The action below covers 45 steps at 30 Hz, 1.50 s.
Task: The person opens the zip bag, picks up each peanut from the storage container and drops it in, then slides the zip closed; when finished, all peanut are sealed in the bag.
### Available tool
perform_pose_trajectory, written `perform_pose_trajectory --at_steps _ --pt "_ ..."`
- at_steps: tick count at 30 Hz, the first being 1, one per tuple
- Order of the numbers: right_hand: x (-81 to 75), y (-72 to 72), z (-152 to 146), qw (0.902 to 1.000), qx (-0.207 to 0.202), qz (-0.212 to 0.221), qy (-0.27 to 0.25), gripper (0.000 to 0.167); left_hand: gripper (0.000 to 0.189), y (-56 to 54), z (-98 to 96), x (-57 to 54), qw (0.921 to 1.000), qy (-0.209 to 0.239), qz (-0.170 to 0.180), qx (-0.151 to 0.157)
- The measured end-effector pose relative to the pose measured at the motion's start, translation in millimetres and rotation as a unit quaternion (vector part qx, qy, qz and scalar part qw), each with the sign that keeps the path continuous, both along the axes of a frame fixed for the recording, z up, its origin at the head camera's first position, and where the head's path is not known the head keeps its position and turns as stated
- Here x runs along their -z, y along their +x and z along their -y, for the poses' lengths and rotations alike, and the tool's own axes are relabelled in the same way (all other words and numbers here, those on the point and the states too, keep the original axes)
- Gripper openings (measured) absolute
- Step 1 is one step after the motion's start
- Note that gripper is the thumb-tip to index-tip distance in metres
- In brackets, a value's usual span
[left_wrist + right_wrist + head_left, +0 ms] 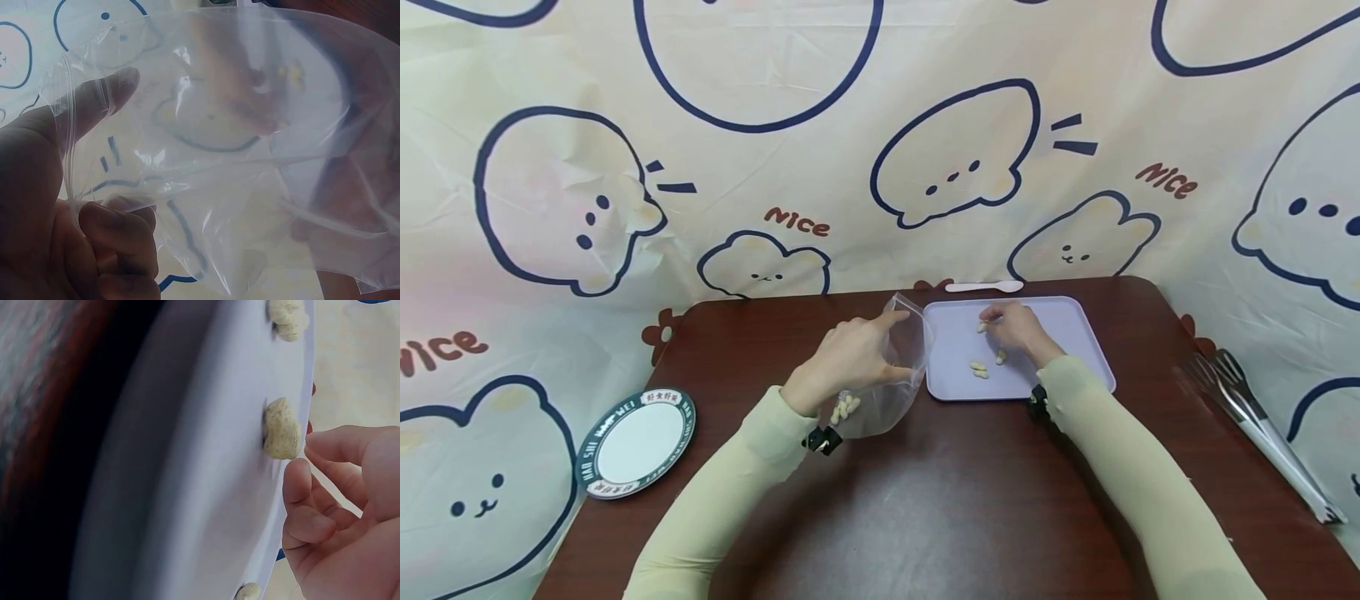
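Pale sleeves (722, 490), clear bag (880, 417), bumpy peanuts (282, 430)

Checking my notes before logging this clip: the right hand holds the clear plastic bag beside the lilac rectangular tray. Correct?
No: the left hand, not the right hand, holds the clear plastic bag beside the lilac rectangular tray; the head view shows it.

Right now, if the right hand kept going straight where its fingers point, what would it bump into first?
Most likely a peanut, right by the fingertips of the right hand, with the tray under it. I can't tell whether they already touch.
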State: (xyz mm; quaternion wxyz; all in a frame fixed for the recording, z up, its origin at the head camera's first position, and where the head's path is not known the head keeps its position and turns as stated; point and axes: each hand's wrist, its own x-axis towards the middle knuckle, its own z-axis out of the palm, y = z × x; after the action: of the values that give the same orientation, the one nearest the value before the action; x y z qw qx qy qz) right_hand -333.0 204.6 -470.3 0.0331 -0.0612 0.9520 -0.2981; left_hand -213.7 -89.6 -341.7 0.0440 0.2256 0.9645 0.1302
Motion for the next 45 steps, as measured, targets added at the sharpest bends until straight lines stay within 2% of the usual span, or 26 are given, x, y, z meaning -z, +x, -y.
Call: perform_pose_trajectory --at_steps 11,19,25,38,45 --pt "4.0 -1.2 -2.6 0.9996 -0.011 0.003 0.025 0.022 0.091 -0.3 0.3 1.8 0.9999 -0.004 0.010 -0.005" --pt "5.3 0.1 -3.3 0.9993 -0.007 0.010 0.035 0.016 0.092 -1.4 1.1 3.7 1.0000 -0.004 -0.006 -0.001" --pt "0.7 1.8 -0.2 0.9997 -0.009 -0.005 0.022 0.014 0.093 -4.2 2.3 5.7 0.9999 -0.009 -0.011 -0.007" --pt "-37.7 27.2 22.0 0.9955 -0.056 -0.053 -0.055 0.016 0.092 -8.0 4.0 10.9 0.9998 -0.004 -0.010 -0.016" --pt "-68.6 47.3 38.3 0.9912 -0.082 -0.075 -0.072 0.014 0.092 -9.4 4.7 12.1 0.9998 -0.002 -0.005 -0.017"
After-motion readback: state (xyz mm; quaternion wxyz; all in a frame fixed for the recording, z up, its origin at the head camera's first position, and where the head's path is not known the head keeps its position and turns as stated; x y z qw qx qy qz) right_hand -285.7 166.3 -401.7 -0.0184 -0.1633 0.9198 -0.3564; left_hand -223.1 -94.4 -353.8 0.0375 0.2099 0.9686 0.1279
